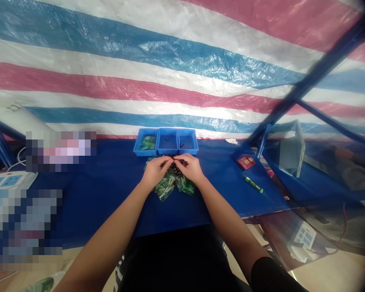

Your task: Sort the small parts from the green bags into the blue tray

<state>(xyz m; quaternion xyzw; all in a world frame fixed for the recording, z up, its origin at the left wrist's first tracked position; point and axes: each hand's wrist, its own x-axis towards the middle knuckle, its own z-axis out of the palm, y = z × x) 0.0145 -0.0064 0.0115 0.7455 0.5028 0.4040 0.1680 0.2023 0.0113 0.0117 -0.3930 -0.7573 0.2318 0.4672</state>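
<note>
My left hand (157, 169) and my right hand (188, 166) meet above a pile of small green-and-clear packets (166, 188), fingertips pinched close together. Whatever sits between the fingertips is too small to make out. Small dark pieces (177, 169) show among the packets between my hands. Just beyond my fingers stand three joined blue bins. The left bin (145, 153) holds more green packets (148, 142). In the middle bin (167, 152) lies a tiny dark piece, and the right bin (191, 151) has a few dark bits at its left side.
A red box (245, 162) and a green tube (253, 184) lie on the blue table (109, 202) to the right. White power strips (13, 180) sit at the left edge. A blue metal frame (292, 97) slants up at the right. Striped sheeting (170, 89) hangs behind.
</note>
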